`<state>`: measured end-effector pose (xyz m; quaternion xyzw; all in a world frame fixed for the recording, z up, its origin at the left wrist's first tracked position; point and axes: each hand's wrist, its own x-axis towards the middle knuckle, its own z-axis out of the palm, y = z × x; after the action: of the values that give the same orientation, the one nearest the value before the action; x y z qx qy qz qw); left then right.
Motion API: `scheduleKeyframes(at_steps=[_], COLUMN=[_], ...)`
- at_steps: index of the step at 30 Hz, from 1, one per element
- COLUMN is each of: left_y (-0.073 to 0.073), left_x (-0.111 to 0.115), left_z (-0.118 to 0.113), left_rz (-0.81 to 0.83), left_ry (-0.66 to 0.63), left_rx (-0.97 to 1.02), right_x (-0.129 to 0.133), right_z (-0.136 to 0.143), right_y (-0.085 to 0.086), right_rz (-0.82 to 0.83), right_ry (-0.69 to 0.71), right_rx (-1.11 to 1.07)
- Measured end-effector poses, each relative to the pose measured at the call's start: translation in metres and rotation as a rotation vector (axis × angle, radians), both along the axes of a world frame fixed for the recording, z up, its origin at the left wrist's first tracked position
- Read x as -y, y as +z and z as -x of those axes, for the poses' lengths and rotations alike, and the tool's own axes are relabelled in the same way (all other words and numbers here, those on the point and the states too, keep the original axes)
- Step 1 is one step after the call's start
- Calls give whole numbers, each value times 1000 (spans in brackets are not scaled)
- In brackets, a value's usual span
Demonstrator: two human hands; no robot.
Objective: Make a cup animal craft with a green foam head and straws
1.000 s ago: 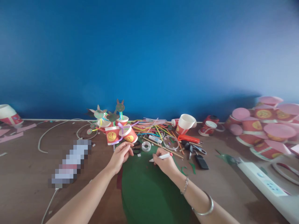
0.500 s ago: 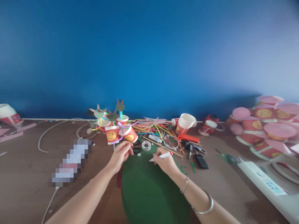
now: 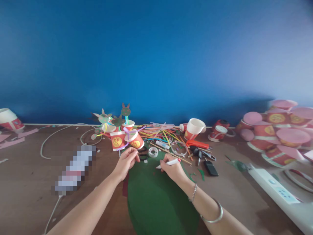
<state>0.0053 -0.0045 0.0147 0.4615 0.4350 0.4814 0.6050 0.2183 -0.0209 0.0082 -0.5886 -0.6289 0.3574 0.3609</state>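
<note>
My right hand (image 3: 171,166) is closed around a white marker (image 3: 173,162) with a red end. The marker's tip points left and down, close to the dark green sheet (image 3: 161,199), which has a rounded outline. At the sheet's far left edge is my left hand (image 3: 127,161), fingers curled and pressed together; what they hold, if anything, is hidden. Just beyond that hand stand red and white paper cups (image 3: 134,139) with purple straws. Black scissors (image 3: 143,157) lie to its right, partly hidden, beside a white tape roll (image 3: 153,152).
Coloured straws (image 3: 158,133) and a glue stick (image 3: 162,145) lie by the wall. Farther right are an orange cutter (image 3: 197,144), keys (image 3: 199,155), a power strip (image 3: 274,186) and stacked cups with pink discs (image 3: 281,132). A blurred-out phone-like object (image 3: 75,171) lies left.
</note>
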Motion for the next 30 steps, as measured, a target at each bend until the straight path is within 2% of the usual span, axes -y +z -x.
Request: scheduleKeyframes(at_steps=[7, 17, 20, 25, 30], left_y=[-4, -1, -2, -3, -2], left_x=[-2, 0, 0, 1, 1], left_z=[1, 1, 1, 2, 1], left_rz=[6, 12, 8, -2, 10], left_ry=[-10, -15, -17, -31, -29], left_rx=[1, -5, -18, -36, -27], right_x=[-1, -2, -3, -6, -5], right_z=[-1, -1, -2, -5, -3], right_y=[-2, -4, -3, -3, 0], right_rz=[12, 18, 9, 7, -4], right_ry=[14, 4, -4, -129, -81], right_rx=[4, 0, -47, -256, -208])
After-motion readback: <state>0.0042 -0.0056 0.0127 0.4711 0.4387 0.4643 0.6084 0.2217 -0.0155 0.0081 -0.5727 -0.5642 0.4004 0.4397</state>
